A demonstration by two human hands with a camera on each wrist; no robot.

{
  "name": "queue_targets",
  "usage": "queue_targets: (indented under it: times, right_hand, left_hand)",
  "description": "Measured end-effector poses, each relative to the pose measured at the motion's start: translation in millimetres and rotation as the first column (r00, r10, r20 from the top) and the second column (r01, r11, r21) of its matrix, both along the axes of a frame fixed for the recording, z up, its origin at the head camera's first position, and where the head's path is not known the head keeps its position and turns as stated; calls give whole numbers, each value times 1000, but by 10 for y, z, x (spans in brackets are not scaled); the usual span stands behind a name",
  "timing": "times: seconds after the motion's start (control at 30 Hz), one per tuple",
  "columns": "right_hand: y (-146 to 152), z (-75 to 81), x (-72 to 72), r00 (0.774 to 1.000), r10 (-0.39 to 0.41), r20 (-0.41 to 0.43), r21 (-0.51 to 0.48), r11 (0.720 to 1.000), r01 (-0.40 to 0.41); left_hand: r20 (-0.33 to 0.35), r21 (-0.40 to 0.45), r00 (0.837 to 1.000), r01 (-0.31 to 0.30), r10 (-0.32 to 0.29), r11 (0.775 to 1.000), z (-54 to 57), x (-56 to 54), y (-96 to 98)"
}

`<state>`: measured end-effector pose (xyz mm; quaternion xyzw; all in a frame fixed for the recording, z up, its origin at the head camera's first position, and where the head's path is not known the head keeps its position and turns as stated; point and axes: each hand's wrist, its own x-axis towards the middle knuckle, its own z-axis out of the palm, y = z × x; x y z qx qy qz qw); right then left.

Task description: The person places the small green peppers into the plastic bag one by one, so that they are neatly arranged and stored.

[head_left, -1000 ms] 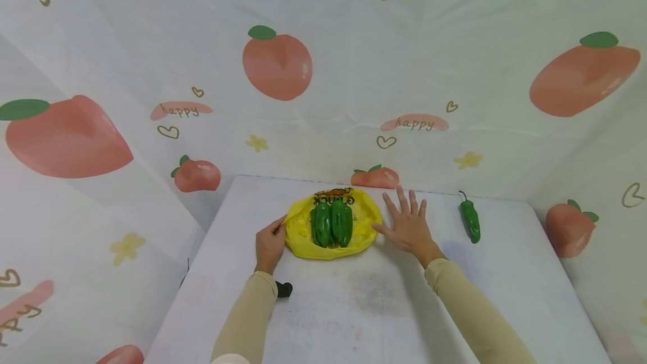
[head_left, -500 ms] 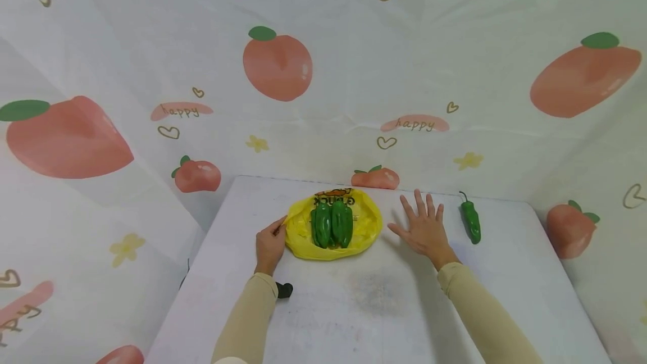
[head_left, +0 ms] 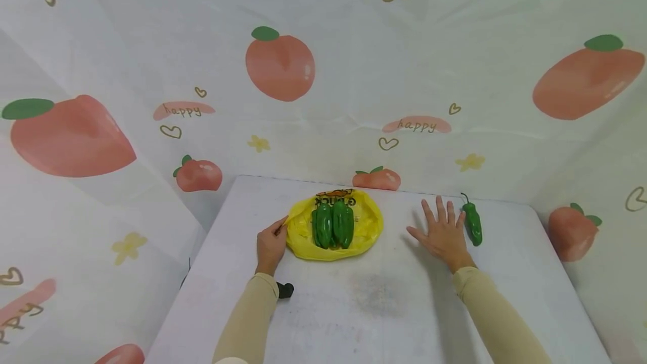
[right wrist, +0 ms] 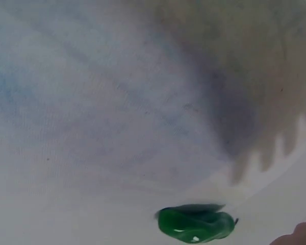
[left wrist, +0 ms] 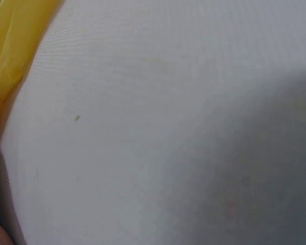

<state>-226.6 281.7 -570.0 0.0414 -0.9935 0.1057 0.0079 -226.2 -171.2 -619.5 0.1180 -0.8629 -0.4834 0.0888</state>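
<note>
A yellow plastic bag (head_left: 303,247) lies opened out on the white table, with several green peppers (head_left: 333,226) side by side in it. My left hand (head_left: 271,246) pinches the bag's left edge; the left wrist view catches only a bit of the yellow bag (left wrist: 10,46) and a sliver of fingers at its left border. My right hand (head_left: 443,237) is spread over the table between the bag and a single green pepper (head_left: 472,223), its fingertips just left of that pepper. In the right wrist view the lone pepper (right wrist: 194,224) lies at the bottom.
A small black object (head_left: 285,290) sits by my left wrist, partly hidden behind the sleeve. The white table (head_left: 379,330) ends at the back against a wall cloth (head_left: 343,89) printed with peaches, and the cloth continues along both sides.
My right hand has moved right, from the bag's right edge to beside the lone pepper, fingers still spread. The left hand and the bag stay in place.
</note>
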Motion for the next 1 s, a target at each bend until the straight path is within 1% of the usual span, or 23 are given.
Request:
queue_targets:
  times: [0.17,0.37,0.5,0.67,0.77,0.9,1.0]
  right_hand:
    - [106,27,-19,1000,-1,-10,9,1000,1]
    - [279,82,-60,1000,-16,-16,18,1000,16]
    - [391,97,-47,1000,-25,3,7,1000,25]
    - [522,67,21,999,-36,14,-6,999,36]
    - [594,50,44,999,-36,-11,-2,999,36]
    - [667,78,47,998,-41,-54,-18,999,40]
    - [714,109,29,998,-56,-36,-53,997,54]
  left_hand:
    - [-2,-12,1000,-7,7,1000,-33,-17,-13]
    - [-10,4,1000,-7,7,1000,-57,-14,-2]
    - [-7,7,1000,-11,11,1000,-47,-10,8]
    - [-8,3,1000,-16,16,1000,-35,-1,24]
    - [-11,-10,1000,-24,24,1000,-45,-3,26]
    - [-28,-18,999,-25,25,1000,-63,-13,18]
    - [-48,-11,999,-22,21,1000,-74,-22,12]
